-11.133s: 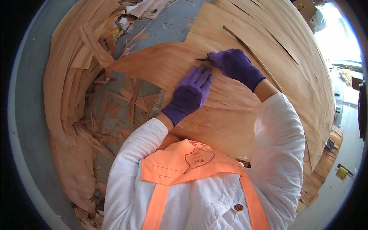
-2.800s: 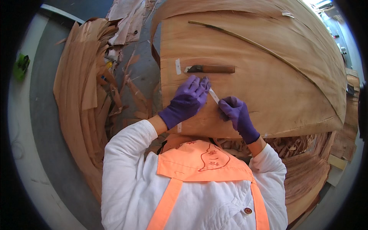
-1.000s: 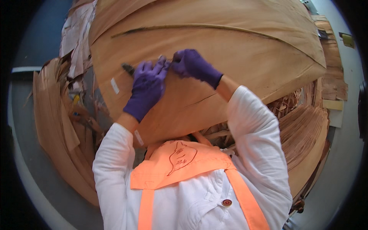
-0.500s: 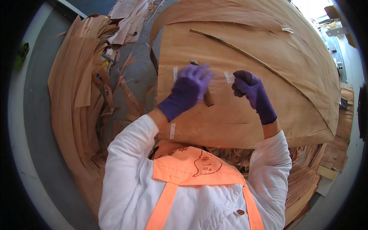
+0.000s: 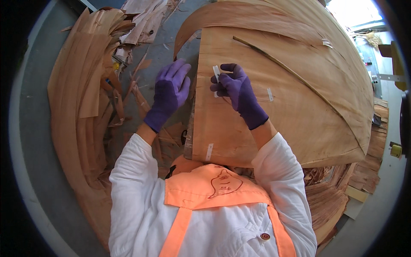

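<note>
My right hand (image 5: 239,96), in a purple glove, pinches a short white strip of perforated tape (image 5: 216,73) between thumb and finger. It hovers over the left part of a large tan wood veneer sheet (image 5: 239,137). My left hand (image 5: 169,92), also gloved in purple, is just off the sheet's left edge, fingers stretched out and holding nothing. Another white tape piece (image 5: 270,94) lies on the sheet right of my right hand, and a further white strip (image 5: 209,152) sits at the near left corner. Beneath my right hand the sheet is partly hidden.
A long thin stick (image 5: 295,75) lies diagonally across the sheet. A curved veneer strip (image 5: 239,15) arches along the far side. Bundled veneer (image 5: 75,85) stands at the left, with scraps (image 5: 139,100) on the grey floor. More layered veneer (image 5: 323,205) lies at the near right.
My left hand has moved left, off the sheet. My right hand has moved left and now holds a tape strip. The view has shifted slightly, and the short brown tool is largely hidden.
</note>
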`<action>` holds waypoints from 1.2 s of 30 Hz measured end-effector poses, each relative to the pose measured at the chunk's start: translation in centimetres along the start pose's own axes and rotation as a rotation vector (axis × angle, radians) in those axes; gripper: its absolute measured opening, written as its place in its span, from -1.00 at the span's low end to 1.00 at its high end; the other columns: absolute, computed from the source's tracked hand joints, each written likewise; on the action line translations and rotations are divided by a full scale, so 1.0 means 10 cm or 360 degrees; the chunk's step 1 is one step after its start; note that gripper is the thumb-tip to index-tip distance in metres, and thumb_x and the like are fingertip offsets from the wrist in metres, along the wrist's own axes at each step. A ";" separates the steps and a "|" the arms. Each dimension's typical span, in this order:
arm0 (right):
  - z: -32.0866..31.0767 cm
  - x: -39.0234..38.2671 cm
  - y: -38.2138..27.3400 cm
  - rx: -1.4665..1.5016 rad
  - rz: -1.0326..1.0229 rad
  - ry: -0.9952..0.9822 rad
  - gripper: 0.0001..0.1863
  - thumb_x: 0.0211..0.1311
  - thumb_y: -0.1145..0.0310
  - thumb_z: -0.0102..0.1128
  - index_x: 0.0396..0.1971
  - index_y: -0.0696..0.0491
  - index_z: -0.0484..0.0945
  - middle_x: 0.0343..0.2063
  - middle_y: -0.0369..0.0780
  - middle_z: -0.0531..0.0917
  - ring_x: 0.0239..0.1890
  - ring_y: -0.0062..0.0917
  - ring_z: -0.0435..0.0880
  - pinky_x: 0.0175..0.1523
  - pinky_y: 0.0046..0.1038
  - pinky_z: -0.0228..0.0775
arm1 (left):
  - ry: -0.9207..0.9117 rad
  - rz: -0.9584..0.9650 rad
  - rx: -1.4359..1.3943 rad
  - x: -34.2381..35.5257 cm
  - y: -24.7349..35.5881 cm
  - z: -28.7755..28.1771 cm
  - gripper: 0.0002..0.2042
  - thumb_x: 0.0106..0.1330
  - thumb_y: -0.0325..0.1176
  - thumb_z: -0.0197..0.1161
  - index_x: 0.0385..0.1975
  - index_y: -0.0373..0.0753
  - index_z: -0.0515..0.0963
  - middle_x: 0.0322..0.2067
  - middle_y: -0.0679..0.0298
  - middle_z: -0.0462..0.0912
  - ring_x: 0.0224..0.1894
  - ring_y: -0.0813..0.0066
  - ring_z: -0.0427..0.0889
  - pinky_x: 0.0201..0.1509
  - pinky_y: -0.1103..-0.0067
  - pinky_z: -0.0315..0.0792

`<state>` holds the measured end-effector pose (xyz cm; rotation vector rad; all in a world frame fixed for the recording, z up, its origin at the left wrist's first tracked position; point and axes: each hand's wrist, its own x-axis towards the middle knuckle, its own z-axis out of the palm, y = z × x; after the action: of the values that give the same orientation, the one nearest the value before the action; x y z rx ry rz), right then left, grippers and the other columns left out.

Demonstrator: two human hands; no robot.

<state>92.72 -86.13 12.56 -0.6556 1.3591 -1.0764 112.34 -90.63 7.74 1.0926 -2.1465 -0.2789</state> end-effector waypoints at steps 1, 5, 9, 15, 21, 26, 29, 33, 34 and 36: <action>0.04 0.01 0.00 -0.0001 0.0005 0.0018 -0.66 0.26 0.43 0.04 -0.01 0.21 0.28 -0.32 -0.12 0.61 -0.42 -0.53 0.66 -0.41 -0.58 0.46 | -0.0002 0.0043 -0.0033 0.01 -0.02 0.02 -0.70 0.11 -0.47 0.17 -0.11 -0.25 0.53 -0.01 0.15 0.52 0.01 0.13 0.49 0.10 0.33 0.35; 0.15 0.11 0.06 0.0027 0.0019 0.0079 -0.71 0.25 0.46 0.02 -0.08 0.24 0.26 -0.34 -0.10 0.60 -0.47 -0.50 0.65 -0.46 -0.55 0.44 | -0.0071 0.0149 -0.0145 0.14 0.02 0.01 -0.66 0.08 -0.52 0.16 -0.09 -0.24 0.53 -0.01 0.17 0.53 0.05 0.16 0.47 0.14 0.34 0.33; 0.22 0.17 0.06 0.0031 0.0035 0.0130 -0.73 0.25 0.46 0.02 -0.13 0.26 0.27 -0.38 -0.10 0.60 -0.52 -0.51 0.62 -0.47 -0.54 0.44 | -0.0194 0.0345 -0.0321 0.30 -0.02 0.09 -0.53 0.01 -0.65 0.10 0.01 -0.20 0.50 0.06 0.14 0.50 0.10 0.11 0.46 0.21 0.31 0.29; 0.26 0.27 0.13 0.0017 0.0023 0.0235 -0.73 0.23 0.42 0.04 -0.16 0.27 0.32 -0.40 -0.11 0.59 -0.59 -0.51 0.56 -0.47 -0.52 0.46 | -0.0405 0.0279 -0.0451 0.32 -0.12 0.25 -0.48 -0.02 -0.67 0.07 0.04 -0.17 0.50 0.03 0.15 0.53 0.11 0.10 0.45 0.23 0.31 0.28; 0.20 -0.15 -0.12 0.0025 0.0326 0.0081 -0.70 0.24 0.37 0.05 -0.12 0.25 0.38 -0.46 -0.13 0.59 -0.56 -0.51 0.60 -0.49 -0.53 0.44 | -0.0486 0.0465 -0.0278 0.34 -0.16 0.21 -0.48 0.02 -0.63 0.09 0.06 -0.12 0.48 0.08 0.19 0.51 0.17 0.12 0.40 0.27 0.30 0.24; -0.40 -0.54 0.06 -0.1101 -0.0328 0.0447 -0.72 0.22 0.25 0.16 -0.13 0.05 0.50 -0.45 -0.20 0.63 -0.51 -0.44 0.64 -0.48 -0.46 0.43 | -0.0587 0.0815 0.0093 0.35 -0.22 0.19 -0.53 0.12 -0.53 0.08 0.10 -0.05 0.45 0.12 0.31 0.49 0.25 0.31 0.35 0.34 0.28 0.13; -0.48 -0.68 0.10 -0.2004 -0.0703 0.0526 -0.75 0.14 0.19 0.22 -0.21 -0.05 0.53 -0.45 -0.14 0.58 -0.36 -0.23 0.60 -0.32 -0.25 0.44 | -0.0595 0.0935 0.0215 0.36 -0.23 0.14 -0.54 0.14 -0.53 0.07 0.09 -0.04 0.47 0.14 0.30 0.48 0.27 0.32 0.33 0.35 0.29 0.11; -0.50 -0.61 0.25 -0.2311 -0.0794 0.0593 -0.67 0.09 0.24 0.27 -0.15 0.03 0.52 -0.42 -0.13 0.58 -0.39 -0.21 0.59 -0.28 -0.33 0.44 | -0.0717 0.0965 0.0055 0.46 -0.29 0.09 -0.56 0.17 -0.49 0.07 0.10 -0.08 0.45 0.14 0.28 0.47 0.25 0.27 0.34 0.33 0.32 0.15; -0.53 -0.59 0.27 -0.2343 -0.0760 0.0579 -0.67 0.10 0.24 0.26 -0.14 0.03 0.51 -0.41 -0.12 0.59 -0.40 -0.19 0.59 -0.28 -0.33 0.44 | -0.0789 0.0875 -0.0133 0.50 -0.35 0.09 -0.57 0.19 -0.48 0.06 0.11 -0.10 0.44 0.14 0.25 0.47 0.24 0.25 0.35 0.33 0.32 0.15; -0.64 -0.54 0.25 -0.2257 -0.0623 0.0548 -0.70 0.14 0.26 0.20 -0.15 0.03 0.49 -0.39 -0.11 0.60 -0.39 -0.19 0.60 -0.28 -0.31 0.45 | -0.0763 0.0599 -0.0469 0.56 -0.29 0.05 -0.60 0.23 -0.43 0.06 0.11 -0.16 0.42 0.13 0.19 0.47 0.23 0.22 0.35 0.31 0.33 0.17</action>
<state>87.71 -79.01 11.77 -1.8651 2.2993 -0.3334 111.55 -96.87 8.75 0.4678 -2.5675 -0.7088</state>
